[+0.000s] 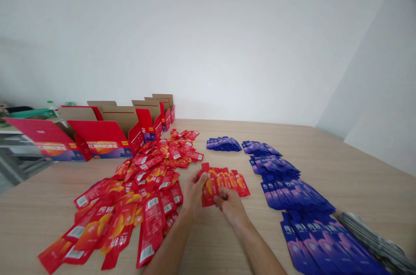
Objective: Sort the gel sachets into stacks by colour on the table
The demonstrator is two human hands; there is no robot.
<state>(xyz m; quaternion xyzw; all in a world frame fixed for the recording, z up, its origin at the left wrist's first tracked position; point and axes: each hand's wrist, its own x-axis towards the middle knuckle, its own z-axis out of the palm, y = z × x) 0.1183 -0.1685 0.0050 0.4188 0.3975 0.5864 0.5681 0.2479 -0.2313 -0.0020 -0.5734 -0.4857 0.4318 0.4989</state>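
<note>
right now, the left hand (194,188) has its fingers closed on the left edge of a red pouch (209,183), the thumb lying over the front near the upper corner. the right hand (232,209) comes in from below and to the right, its fingers bent and its fingertips touching the lower right part of the same pouch; whether they pinch it or only rest against it cannot be told. so the pouch sits between the two sets of fingers, tilted a little, orange fruit print facing up. it overlaps the left end of a fanned row of red pouches (238,179), which spreads to the right just beyond the right hand's fingers, over the table (367,158). left of the left hand, and near it, a loose heap of red pouches (152,175) lies at all angles, some with barcodes up. open red boxes (107,138) stand behind the heap. to the right, apart from both hands, blue pouches (295,192) lie in five overlapping fans, with a striped bundle (373,236) beside the nearest one.
</note>
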